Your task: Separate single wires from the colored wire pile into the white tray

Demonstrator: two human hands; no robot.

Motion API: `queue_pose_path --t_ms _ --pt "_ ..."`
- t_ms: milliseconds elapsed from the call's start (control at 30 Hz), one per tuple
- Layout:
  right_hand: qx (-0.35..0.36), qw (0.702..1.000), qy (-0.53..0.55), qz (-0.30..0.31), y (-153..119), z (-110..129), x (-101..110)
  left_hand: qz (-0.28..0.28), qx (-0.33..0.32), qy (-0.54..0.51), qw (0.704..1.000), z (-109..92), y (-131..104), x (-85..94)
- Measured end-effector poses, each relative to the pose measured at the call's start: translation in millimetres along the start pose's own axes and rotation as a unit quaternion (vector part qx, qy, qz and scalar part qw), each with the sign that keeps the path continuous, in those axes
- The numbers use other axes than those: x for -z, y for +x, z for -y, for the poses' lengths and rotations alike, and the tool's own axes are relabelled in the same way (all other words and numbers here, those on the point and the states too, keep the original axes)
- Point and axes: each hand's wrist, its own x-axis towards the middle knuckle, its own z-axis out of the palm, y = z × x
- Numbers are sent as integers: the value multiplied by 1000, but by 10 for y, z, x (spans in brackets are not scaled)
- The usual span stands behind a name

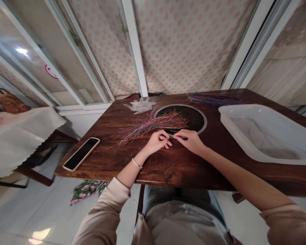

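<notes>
My left hand (158, 142) and my right hand (190, 141) meet over the near rim of a round black plate (197, 117) set in the wooden table. Thumb and forefinger are pinched on each hand, with a thin strand, apparently a wire, between them. Its ends are too fine to follow. Just beyond my fingers lies a loose bundle of thin multicoloured wires (153, 124), red, yellow, green and purple, spread partly over the plate. A single yellowish wire (105, 149) trails from it toward the phone.
A phone (82, 153) lies at the left table edge. Crumpled clear plastic (140, 105) sits behind the bundle. A darker blue-purple wire bundle (215, 99) lies at the back right, near a white plastic tub (244, 143) holding a few strands.
</notes>
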Motion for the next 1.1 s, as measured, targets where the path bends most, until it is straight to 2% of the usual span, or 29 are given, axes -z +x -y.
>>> queue_pose_path --t_ms 233,433,633,900,1100 --pt "-7 1000 -2 2 -13 -26 -23 -32 -68 79 994 24 -29 -26" --pt "-20 1000 4 -2 -18 -42 -48 -32 -123 149 981 13 -51 -5" --pt "-23 1000 10 6 -24 -15 -48 -26 -159 170 972 6 -45 -13" --pt "-19 1000 12 18 -21 22 -31 -6 -157 140 978 3 -32 -21" --pt "-17 999 21 19 -18 18 -32 27 -118 79 990 -17 -12 -3"
